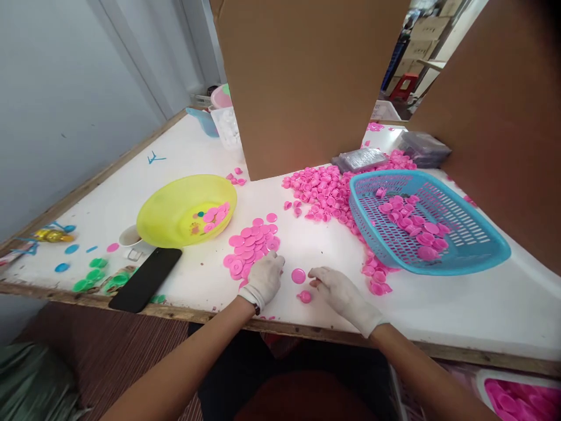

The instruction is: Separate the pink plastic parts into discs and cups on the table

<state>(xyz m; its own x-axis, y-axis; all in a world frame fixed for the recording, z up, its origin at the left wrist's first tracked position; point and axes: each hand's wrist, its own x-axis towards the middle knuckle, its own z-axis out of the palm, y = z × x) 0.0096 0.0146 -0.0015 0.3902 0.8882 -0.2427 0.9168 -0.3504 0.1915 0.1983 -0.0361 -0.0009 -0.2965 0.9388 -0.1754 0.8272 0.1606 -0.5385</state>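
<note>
My left hand (265, 278), in a white glove, rests at the right edge of a pile of flat pink discs (249, 247). Its fingers are curled down, and what they hold, if anything, is hidden. Across from it, my gloved right hand (344, 295) has its fingers a little apart, with nothing visible in them. Between the hands a single pink disc (298, 276) lies flat on the white table. Just below that disc, near the right fingertips, sits a small rounded pink piece with a little spout-like tip (304, 297).
A yellow bowl (164, 207) with discs stands left, beside a black phone (146, 279) and a white cup (130, 235). Right is a blue basket (477, 240) by a heap of pink cups (322, 190). Cardboard (307, 82) rises behind. Green pieces (90, 276) lie at left.
</note>
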